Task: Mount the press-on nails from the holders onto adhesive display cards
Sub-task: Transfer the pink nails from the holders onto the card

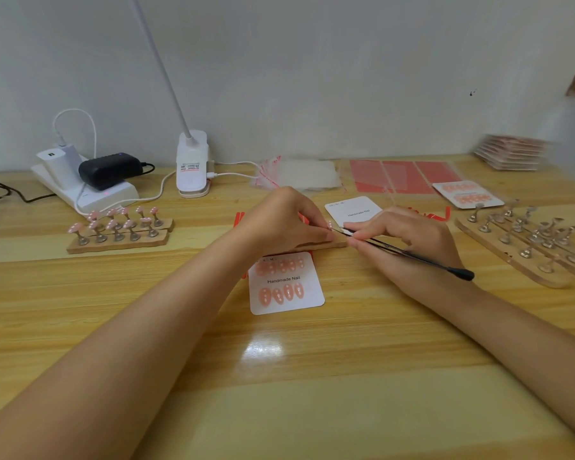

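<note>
She's prying a nail (329,225) off the middle holder: left hand (287,224) pinches it, right hand (402,239) grips the tweezers (402,252). Next, it should go on the near card (284,283), at the one gap left.

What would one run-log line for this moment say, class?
left hand: pinches nail | right hand: grips tweezers, tips at nail | card: partly filled

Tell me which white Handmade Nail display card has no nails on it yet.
The blank white card behind the right hand. The near card and far-right card already carry pink nails.
</note>
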